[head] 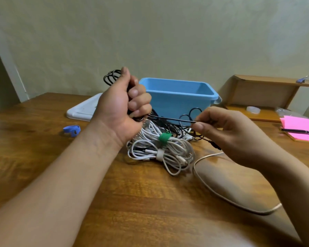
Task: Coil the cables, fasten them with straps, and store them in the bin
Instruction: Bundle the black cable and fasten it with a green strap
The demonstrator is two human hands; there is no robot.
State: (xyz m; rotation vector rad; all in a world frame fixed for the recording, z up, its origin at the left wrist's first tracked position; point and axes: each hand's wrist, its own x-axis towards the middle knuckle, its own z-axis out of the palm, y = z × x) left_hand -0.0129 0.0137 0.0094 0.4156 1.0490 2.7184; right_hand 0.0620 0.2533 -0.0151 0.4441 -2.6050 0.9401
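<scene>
Both hands hovered above the counter (132, 202): the left hand (121, 104), fingers curled tight, gripped a coiled black cable (173, 119) whose loops stuck out above the fist, while the right hand (227, 129) pinched its loose run between thumb and fingertips, the strand stretched between them. Just below lay a heap of white cables (178, 148), bundles bound with a green strap (165, 136) and a white strap (160, 155). Behind the heap stood the blue bin (178, 97); a blue strap (72, 130) lay well left of the left wrist.
</scene>
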